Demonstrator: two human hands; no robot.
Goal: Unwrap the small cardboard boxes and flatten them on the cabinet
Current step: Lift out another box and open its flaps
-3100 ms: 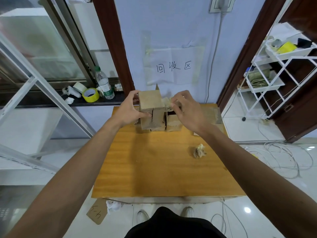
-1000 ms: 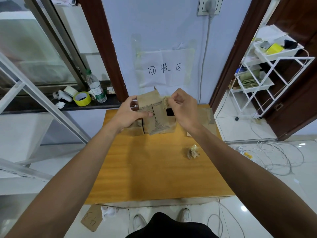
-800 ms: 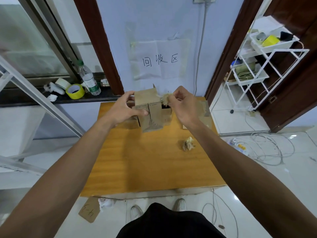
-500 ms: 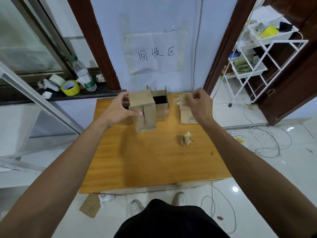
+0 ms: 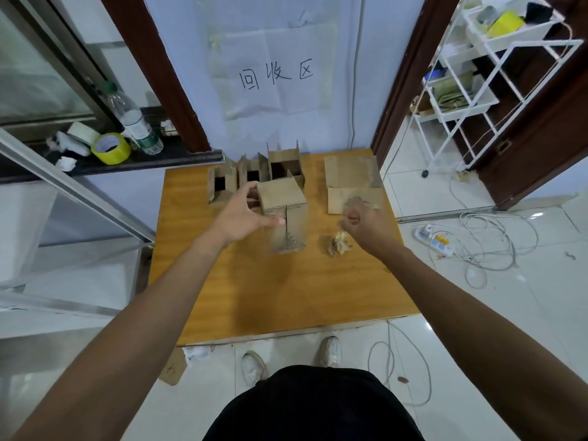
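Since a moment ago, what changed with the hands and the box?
The right hand pulled a tape strip off the cardboard box and carried it right, toward the crumpled tape wad. The left hand still grips the box. Wad and flattened cardboard stayed put.

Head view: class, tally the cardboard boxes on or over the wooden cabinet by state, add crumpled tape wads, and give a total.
Unflattened brown cardboard boxes: 4
Flattened brown cardboard boxes: 2
Crumpled tape wads: 1
Total: 7

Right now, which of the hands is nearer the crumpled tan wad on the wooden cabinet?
Right. The right hand hovers just beside the wad, pinching tape; the left hand grips the brown cardboard box further left.
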